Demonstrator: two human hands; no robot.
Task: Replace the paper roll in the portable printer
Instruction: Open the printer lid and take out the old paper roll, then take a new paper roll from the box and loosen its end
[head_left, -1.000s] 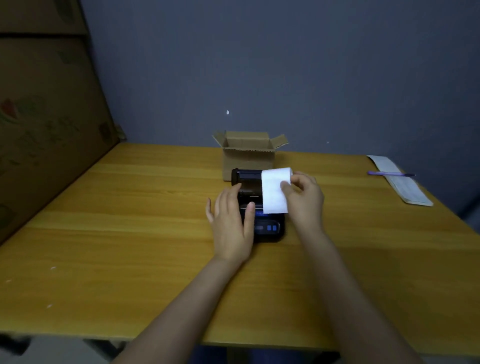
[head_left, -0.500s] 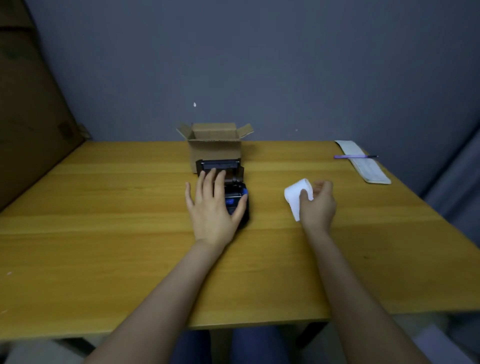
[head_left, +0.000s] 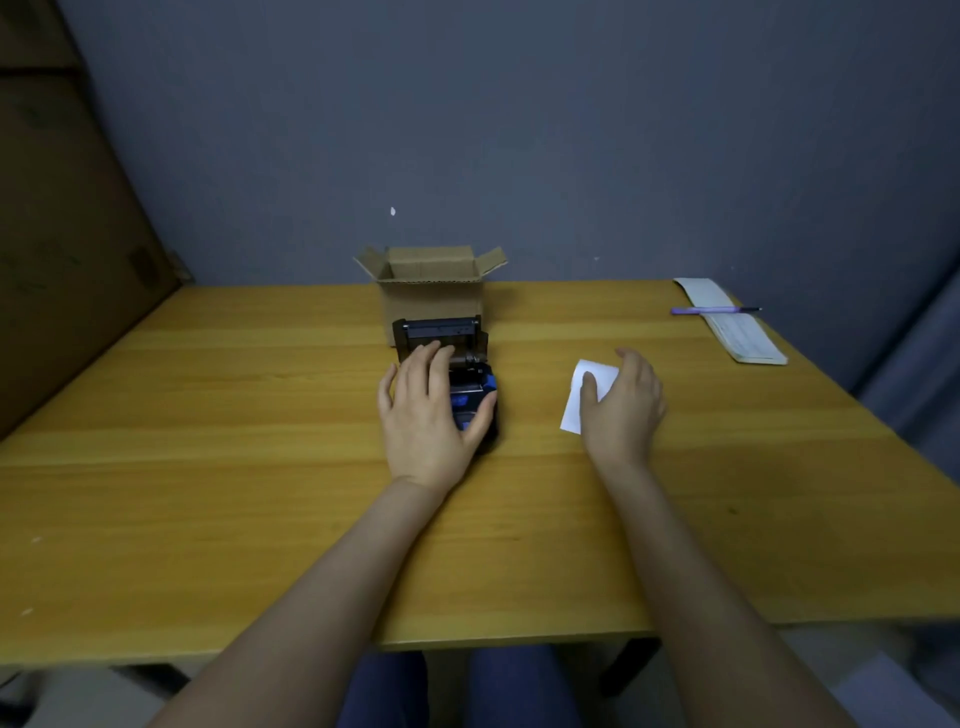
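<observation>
A small black printer (head_left: 470, 364) with blue trim sits mid-table, its lid tipped open toward the back. My left hand (head_left: 428, 415) lies flat over its front half, thumb wrapped around the right side. To the right, a white paper roll (head_left: 582, 397) with a loose sheet trailing down rests at table level. My right hand (head_left: 621, 405) curls over it, thumb on the sheet and fingers behind; the roll's core is hidden by that hand.
An open cardboard box (head_left: 431, 291) stands directly behind the printer. A pad of paper (head_left: 737, 327) with a purple pen (head_left: 711, 310) across it lies at the far right. A large cardboard sheet (head_left: 62, 249) leans along the left. The wooden table (head_left: 208, 467) ends near my knees.
My right hand carried the white roll from above the printer out to the right and down to the table. My left hand stayed on the printer. The camera view shifted.
</observation>
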